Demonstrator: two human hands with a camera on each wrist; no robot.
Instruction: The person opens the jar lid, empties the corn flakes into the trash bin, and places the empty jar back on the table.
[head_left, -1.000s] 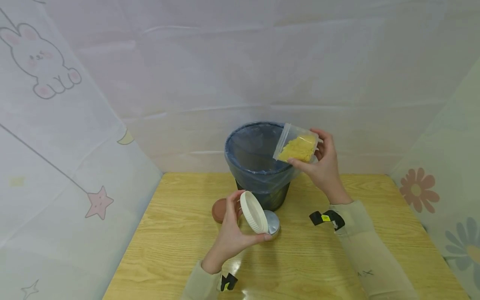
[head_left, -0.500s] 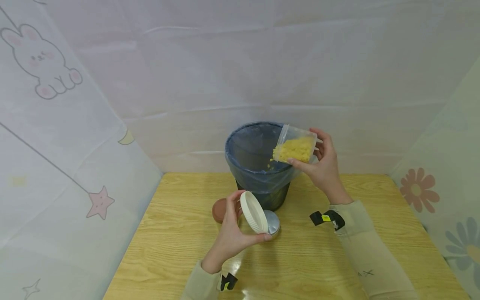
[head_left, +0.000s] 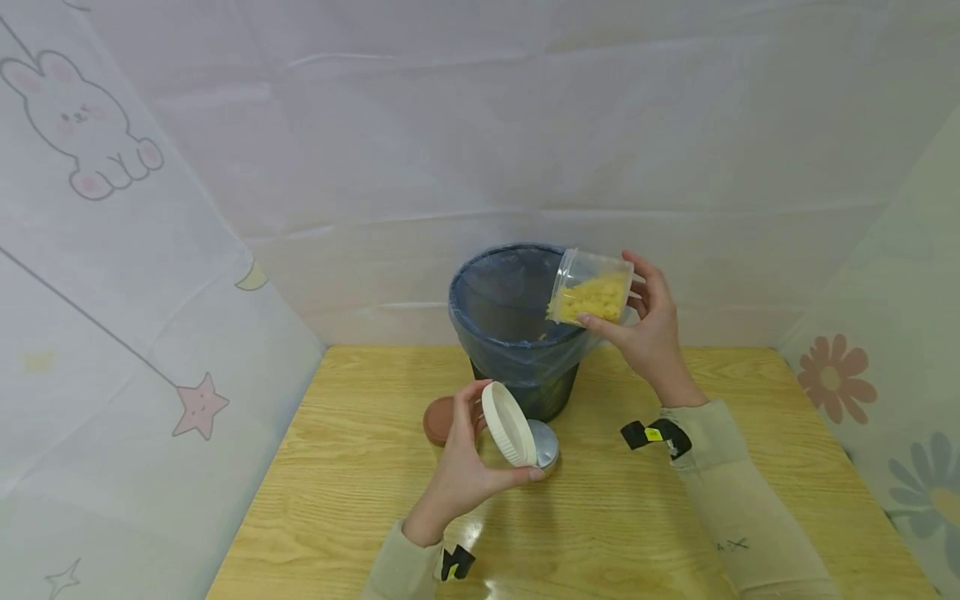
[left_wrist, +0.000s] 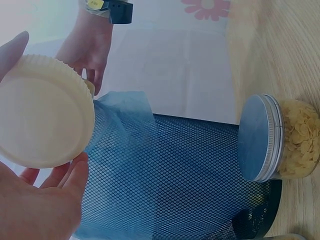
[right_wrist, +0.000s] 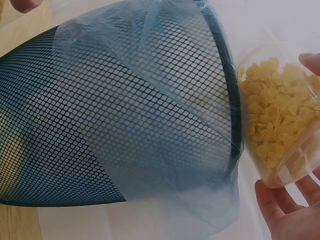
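My right hand [head_left: 647,329] grips a clear plastic jar [head_left: 600,271] of yellow flakes [right_wrist: 280,107], tilted on its side with its mouth over the rim of a mesh trash bin [head_left: 551,398]. A few flakes show just below the jar's mouth, inside the bin. In front of the bin, my left hand [head_left: 467,458] holds a cream ribbed lid [head_left: 510,423] by its edge, its hollow side turned to the right. The left wrist view shows the lid [left_wrist: 45,112] broadside, pinched between thumb and fingers.
A jar with a silver lid [left_wrist: 252,140] and flakes inside stands on the wooden table [head_left: 637,517] before the bin. Left of it is a jar with a brown lid [head_left: 438,419], partly behind my left hand. A blue bag [head_left: 487,350] lines the bin; a pale wall hanging [head_left: 390,167] stands behind.
The flakes in the jar have slid toward its mouth, and some have dropped into the bin. The jar has turned slightly in my right hand; my left hand stays in place with the lid.
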